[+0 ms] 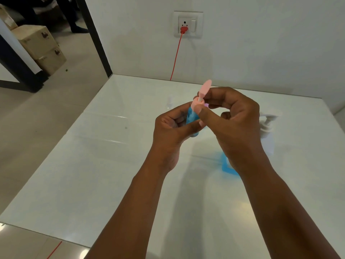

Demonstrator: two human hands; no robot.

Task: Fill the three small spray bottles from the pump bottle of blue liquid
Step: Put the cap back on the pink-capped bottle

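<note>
The left hand (173,126) holds a small spray bottle (192,118) with blue liquid in it, up over the middle of the white table (93,174), and the right hand (233,116) pinches its pink top (198,103). The pump bottle (267,131), blue low down, stands near the table's right edge, partly behind the right arm. The little bottle stands almost straight up, top leaning away toward the wall (261,43).

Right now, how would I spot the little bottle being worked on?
Look above the middle of the white table, where both hands meet. The left hand grips the small spray bottle: blue liquid inside, pink spray top, unlike the white-headed pump bottle at right.
</note>
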